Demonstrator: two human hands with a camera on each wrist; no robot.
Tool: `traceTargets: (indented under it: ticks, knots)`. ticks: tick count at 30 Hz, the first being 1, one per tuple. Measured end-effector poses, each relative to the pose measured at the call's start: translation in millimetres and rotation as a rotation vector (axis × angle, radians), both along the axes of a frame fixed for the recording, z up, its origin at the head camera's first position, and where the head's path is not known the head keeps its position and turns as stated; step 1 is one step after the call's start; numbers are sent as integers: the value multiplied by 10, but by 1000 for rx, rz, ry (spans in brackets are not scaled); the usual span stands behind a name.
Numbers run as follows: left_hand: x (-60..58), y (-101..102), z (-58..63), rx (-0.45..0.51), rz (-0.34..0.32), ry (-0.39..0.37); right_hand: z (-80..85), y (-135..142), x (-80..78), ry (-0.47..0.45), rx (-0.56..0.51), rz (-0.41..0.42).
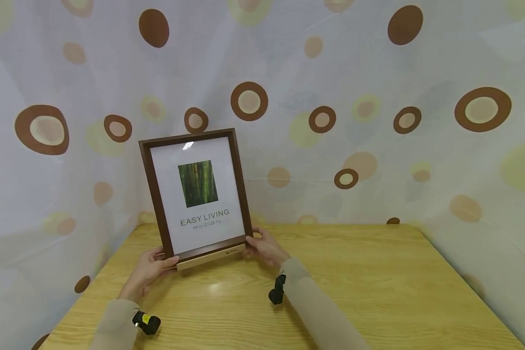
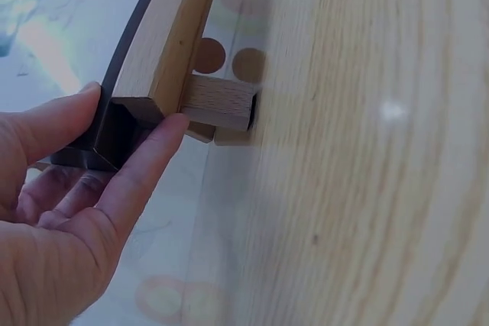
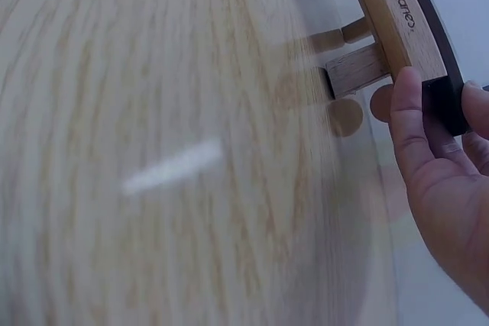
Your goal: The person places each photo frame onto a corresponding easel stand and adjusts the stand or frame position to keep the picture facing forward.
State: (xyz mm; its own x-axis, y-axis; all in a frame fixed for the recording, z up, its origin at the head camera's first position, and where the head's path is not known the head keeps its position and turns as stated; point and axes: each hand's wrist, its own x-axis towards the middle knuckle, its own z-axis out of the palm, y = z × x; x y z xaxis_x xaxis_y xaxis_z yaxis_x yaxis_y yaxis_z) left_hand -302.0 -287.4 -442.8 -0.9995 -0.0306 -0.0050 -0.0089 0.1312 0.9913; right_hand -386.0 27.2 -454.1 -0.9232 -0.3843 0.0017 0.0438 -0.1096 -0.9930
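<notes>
A dark brown picture frame with a bamboo picture and the words EASY LIVING stands leaning back, tilted to one side, at the left of the table. Its bottom edge sits on the light wooden ledge of a small stand, whose wooden foot shows in the left wrist view. My left hand grips the lower left corner, thumb on the front and fingers underneath, index fingertip against the ledge's end. At the lower right corner my right hand pinches the frame the same way, one fingertip by the ledge.
The wooden table reaches to a pale curtain with brown and yellow ovals, which hangs behind and at both sides. A black wrist camera is strapped to the left sleeve, another camera to the right one.
</notes>
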Motion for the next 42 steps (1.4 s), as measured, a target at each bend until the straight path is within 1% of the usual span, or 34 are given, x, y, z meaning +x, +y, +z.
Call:
traceTargets:
  ticks: [2,6,9,13,16,19,21,23,26,29,34,39,42]
  knots:
    - [-6,-10,-6,-2,-3,5,6,5,4,17,17,-2]
    - [-6,-10,-31,11,-4,10,-6,22,2,32,18,-2]
    - [-8,1,-45,25,-7,19,-9,52,8,56,30,11]
    - [-18,19,-58,12,-12,33,-2,127,11,67,56,43]
    - [-30,52,-66,-3,-15,38,-14,205,-9,51,51,75]
    - [-48,98,-65,3,-25,45,-25,286,-22,40,40,100]
    - [-65,128,-63,6,-50,59,-28,339,-24,35,31,111]
    - [-83,162,-63,21,-69,68,-30,390,-27,33,29,113]
    - [-110,209,-65,17,-99,81,-26,454,-25,36,45,109]
    - [-138,256,-70,20,-88,72,-24,506,-16,54,64,111]
    - [-181,309,-73,33,-84,60,-12,579,-1,64,53,125]
    - [-211,368,-65,39,-118,66,-16,672,2,60,77,121]
    - [-226,412,-60,37,-137,76,-22,726,8,52,64,122]
